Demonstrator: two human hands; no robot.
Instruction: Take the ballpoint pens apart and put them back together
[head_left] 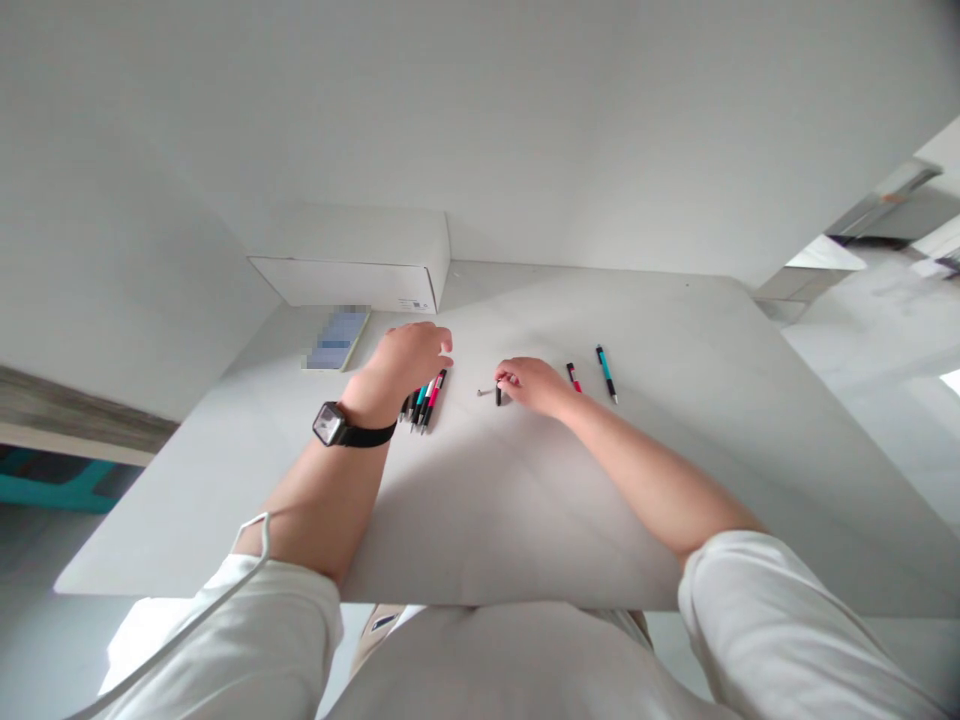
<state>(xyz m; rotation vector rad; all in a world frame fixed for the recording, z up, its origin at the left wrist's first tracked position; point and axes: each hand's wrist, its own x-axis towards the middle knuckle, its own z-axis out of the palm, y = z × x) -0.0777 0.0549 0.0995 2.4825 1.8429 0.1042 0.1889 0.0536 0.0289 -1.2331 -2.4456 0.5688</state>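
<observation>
My left hand [409,358], with a black watch on the wrist, rests knuckles-up on the white table [525,500], fingers curled over the far ends of a bundle of pens [426,400] in red, teal and black. My right hand [531,383] lies to the right of it, fingers closed in a pinch on a small black pen part [498,395] with a thin grey tip pointing left. Just right of that hand lie a short red pen [574,377] and a teal pen [606,373].
A white cardboard box [360,262] stands at the back left against the wall. A phone [337,338] lies flat in front of it. The wall runs along the table's far edge, and the table's near edge is against my body.
</observation>
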